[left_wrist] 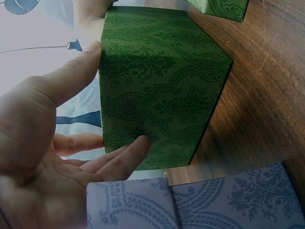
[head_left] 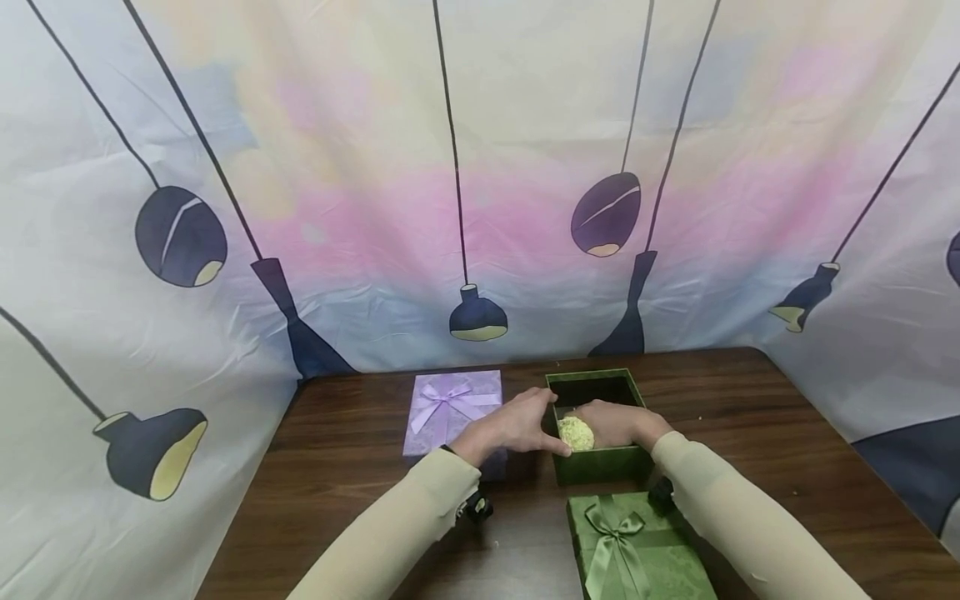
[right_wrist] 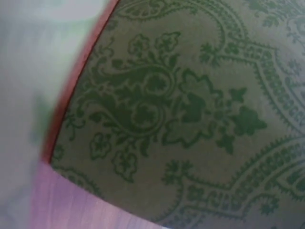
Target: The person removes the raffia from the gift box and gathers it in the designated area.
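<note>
An uncovered green gift box (head_left: 603, 468) stands on the table with its dark inside showing. My left hand (head_left: 517, 423) is spread along its left side. In the left wrist view, the thumb (left_wrist: 83, 67) of that hand touches the rim and other fingers lie against the patterned wall (left_wrist: 162, 90). My right hand (head_left: 611, 423) reaches down into the box. Beside it, at the near left corner, is a pale yellow, rough-textured ball (head_left: 576, 433). The right fingertips are hidden, so their hold on the ball is unclear. A green patterned surface (right_wrist: 190, 109) fills most of the right wrist view.
A lilac gift box (head_left: 457, 400) with a ribbon bow stands left of the green box, beyond my left forearm. In front lies a green lid (head_left: 637, 550) with a satin bow, partly under my right forearm. A printed cloth (head_left: 405, 183) hangs behind the wooden table (head_left: 337, 500).
</note>
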`<state>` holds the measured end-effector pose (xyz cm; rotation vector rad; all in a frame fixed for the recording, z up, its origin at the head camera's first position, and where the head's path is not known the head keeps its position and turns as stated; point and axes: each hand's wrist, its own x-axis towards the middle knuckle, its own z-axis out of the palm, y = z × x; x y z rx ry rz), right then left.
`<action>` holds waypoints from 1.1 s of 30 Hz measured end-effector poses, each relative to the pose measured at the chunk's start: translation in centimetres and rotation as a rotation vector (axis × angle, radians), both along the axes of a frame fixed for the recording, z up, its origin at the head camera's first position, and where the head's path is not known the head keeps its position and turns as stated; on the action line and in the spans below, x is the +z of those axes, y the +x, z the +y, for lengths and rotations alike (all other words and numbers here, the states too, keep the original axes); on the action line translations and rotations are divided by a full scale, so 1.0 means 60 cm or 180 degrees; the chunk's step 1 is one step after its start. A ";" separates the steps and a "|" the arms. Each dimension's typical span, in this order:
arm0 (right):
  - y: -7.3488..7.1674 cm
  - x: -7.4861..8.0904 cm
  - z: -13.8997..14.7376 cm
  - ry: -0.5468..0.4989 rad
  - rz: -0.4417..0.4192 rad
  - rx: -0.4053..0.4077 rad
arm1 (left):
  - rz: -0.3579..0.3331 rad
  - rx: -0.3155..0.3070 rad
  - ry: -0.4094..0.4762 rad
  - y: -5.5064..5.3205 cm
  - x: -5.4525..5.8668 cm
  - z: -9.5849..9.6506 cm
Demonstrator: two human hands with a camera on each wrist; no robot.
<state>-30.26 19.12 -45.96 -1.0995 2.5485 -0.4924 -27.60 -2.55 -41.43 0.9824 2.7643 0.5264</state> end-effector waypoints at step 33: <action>0.006 0.002 0.010 -0.0411 0.0724 -0.0164 | -0.0012 0.0013 0.0001 0.003 -0.001 0.000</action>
